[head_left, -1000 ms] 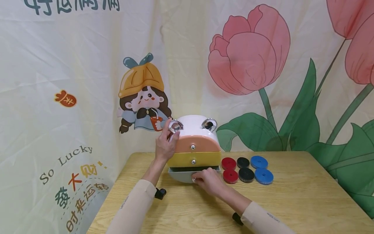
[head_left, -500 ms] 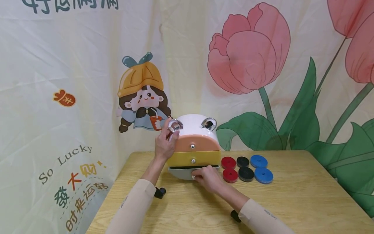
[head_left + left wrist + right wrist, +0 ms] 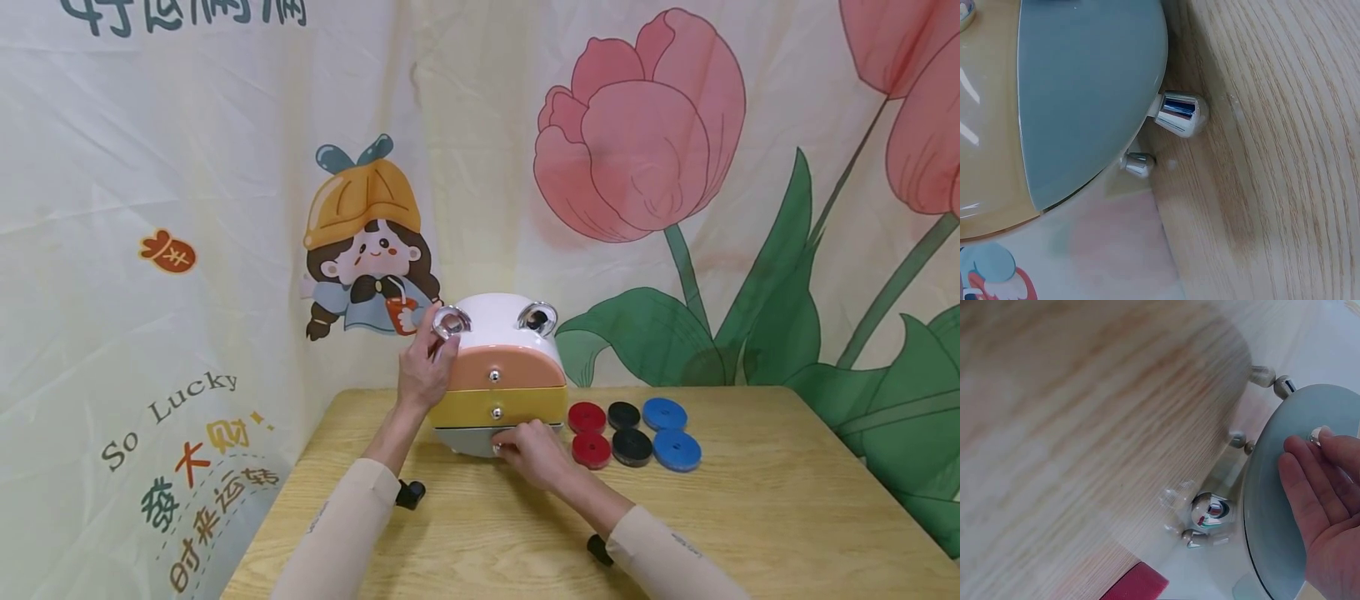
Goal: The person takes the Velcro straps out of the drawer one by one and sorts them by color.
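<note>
A small cabinet of drawers [image 3: 495,317], with a white top and two silver rings, stands on the table. Its drawers are orange, yellow and, at the bottom, grey-blue. My left hand [image 3: 422,371] holds the cabinet's upper left side, thumb in front by the left silver ring [image 3: 452,323]. With thumb and index finger, my right hand [image 3: 534,454] pinches the silver knob [image 3: 1315,435] of the bottom drawer [image 3: 1091,94]. That drawer's front is in line with the yellow drawer [image 3: 465,409]. The left hand is out of sight in the left wrist view.
Right of the cabinet lie flat rolls in pairs: red [image 3: 591,450], black [image 3: 632,447] and blue [image 3: 677,451]. Silver feet [image 3: 1179,114] raise the cabinet off the wooden table [image 3: 480,533]. A printed curtain [image 3: 240,167] hangs behind.
The bottom drawer has slid inward, and the dark gap above it has closed. My right hand has moved forward with its knob. My left hand has stayed on the cabinet's side.
</note>
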